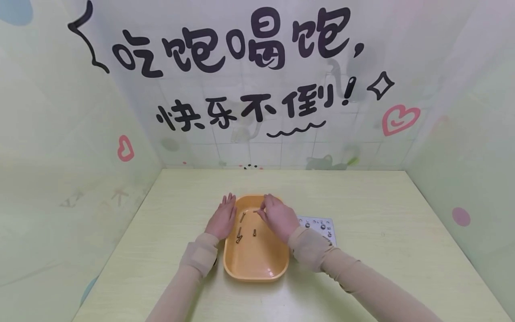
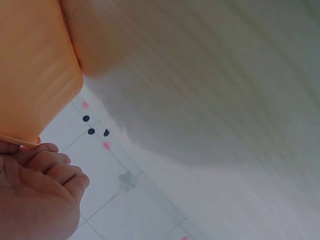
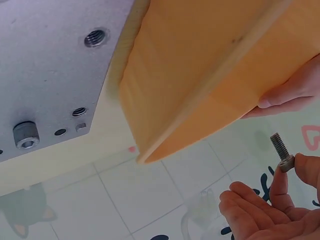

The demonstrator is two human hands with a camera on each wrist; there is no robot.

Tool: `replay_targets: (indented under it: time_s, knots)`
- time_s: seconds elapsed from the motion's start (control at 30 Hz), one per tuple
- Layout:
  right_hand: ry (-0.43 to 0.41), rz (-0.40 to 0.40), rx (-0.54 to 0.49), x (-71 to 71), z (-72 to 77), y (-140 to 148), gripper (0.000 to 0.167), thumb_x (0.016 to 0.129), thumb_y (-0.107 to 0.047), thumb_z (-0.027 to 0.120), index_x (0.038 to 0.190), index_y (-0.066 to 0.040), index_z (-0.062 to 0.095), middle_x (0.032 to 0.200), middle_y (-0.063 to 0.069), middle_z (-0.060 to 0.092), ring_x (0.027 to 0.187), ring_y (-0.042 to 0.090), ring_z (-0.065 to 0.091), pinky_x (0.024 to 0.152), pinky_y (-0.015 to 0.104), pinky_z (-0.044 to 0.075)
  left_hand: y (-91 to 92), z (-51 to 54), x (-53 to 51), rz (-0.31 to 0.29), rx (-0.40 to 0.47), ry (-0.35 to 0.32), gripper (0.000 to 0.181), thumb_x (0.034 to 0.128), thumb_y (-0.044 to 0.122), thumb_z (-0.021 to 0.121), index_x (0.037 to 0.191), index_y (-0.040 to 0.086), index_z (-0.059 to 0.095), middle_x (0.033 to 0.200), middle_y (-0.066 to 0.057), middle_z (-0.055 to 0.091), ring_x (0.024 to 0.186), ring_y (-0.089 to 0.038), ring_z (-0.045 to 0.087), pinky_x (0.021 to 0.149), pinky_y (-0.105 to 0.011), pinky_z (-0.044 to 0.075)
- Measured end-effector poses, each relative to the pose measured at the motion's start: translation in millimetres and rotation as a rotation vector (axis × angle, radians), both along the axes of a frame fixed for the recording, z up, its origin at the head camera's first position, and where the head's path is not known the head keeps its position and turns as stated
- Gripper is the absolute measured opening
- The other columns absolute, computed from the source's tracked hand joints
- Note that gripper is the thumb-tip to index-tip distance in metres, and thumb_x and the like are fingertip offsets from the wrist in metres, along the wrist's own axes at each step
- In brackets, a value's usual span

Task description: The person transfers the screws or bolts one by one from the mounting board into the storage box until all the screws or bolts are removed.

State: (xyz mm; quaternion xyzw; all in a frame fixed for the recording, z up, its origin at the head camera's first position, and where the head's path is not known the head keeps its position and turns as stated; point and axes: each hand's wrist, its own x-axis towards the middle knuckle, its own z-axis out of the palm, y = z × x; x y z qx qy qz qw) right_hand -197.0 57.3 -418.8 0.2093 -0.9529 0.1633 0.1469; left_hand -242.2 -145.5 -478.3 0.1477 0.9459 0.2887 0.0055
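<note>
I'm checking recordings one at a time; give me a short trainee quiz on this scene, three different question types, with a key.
1. Which hand pinches a screw?
2. Where does the metal plate lie, as the person sees it?
(a) left of the tray
(b) right of the tray
(c) inside the tray
3. True or false: more than one screw lies in the tray.

Key:
1. The right hand.
2. b
3. True.
</note>
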Motion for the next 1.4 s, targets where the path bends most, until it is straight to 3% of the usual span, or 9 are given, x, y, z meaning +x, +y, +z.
replay_targets:
  time_s: [0.13,0.23,0.37,0.53,0.7,1.4]
  knots:
    - [-0.038,-0.004,-0.005,-0.3,-1.7,-3.1,0.02,0.098,-0.025,0.063,0.103,-0.006,0.059,0.111,0.012,0.067,0.108,0.028,0.068,0.091,0.034,0.059,0.5,0.2,-0.1,-0.001,-0.001,0.005,0.051,0.1083,0.019,0.032,0.149,-0.011,0.028,0.159,-0.027,0.021,0.149,-0.042,0.018,0.123,-0.054,0.019]
    - [-0.063,-0.001,-0.017,-0.9,-3.2,-5.7,0.021,0.098,-0.026,0.062,0.104,-0.007,0.06,0.098,0.006,0.064,0.089,0.021,0.069,0.08,0.031,0.061,0.5,0.3,-0.3,-0.001,-0.002,0.012,0.051,0.1081,0.018,0.033,0.149,-0.011,0.028,0.158,-0.027,0.022,0.149,-0.043,0.019,0.123,-0.054,0.02]
    - [-0.052,0.027,-0.029,-0.8,-6.9,-10.9,0.018,0.097,-0.023,0.063,0.1,-0.006,0.06,0.093,0.004,0.062,0.079,0.017,0.065,0.07,0.027,0.059,0.5,-0.2,-0.8,0.0,-0.009,0.019,0.051,0.108,0.018,0.033,0.149,-0.012,0.029,0.158,-0.027,0.022,0.148,-0.043,0.02,0.122,-0.054,0.02]
    - [-0.007,0.074,-0.002,0.5,-10.9,-19.4,0.018,0.097,-0.022,0.065,0.099,-0.005,0.059,0.091,0.005,0.061,0.074,0.014,0.064,0.065,0.022,0.057,0.2,-0.6,-1.0,0.002,-0.013,0.024,0.05,0.1076,0.017,0.034,0.148,-0.012,0.03,0.158,-0.028,0.024,0.148,-0.044,0.02,0.122,-0.055,0.021]
    - [0.006,0.06,0.028,0.2,-12.4,-24.9,0.018,0.097,-0.023,0.064,0.098,-0.005,0.059,0.089,0.004,0.061,0.07,0.012,0.062,0.059,0.018,0.055,0.6,0.3,-1.2,-0.003,-0.009,0.03,0.05,0.1076,0.017,0.034,0.148,-0.012,0.03,0.157,-0.029,0.024,0.147,-0.044,0.02,0.122,-0.056,0.022]
    - [-0.128,0.047,0.047,-0.7,-21.7,-29.4,0.019,0.098,-0.026,0.062,0.1,-0.006,0.059,0.09,0.003,0.062,0.073,0.011,0.062,0.063,0.019,0.055,0.9,-2.0,-2.0,0.004,-0.015,0.032,0.05,0.1076,0.017,0.034,0.148,-0.012,0.031,0.157,-0.029,0.026,0.147,-0.044,0.022,0.122,-0.055,0.022]
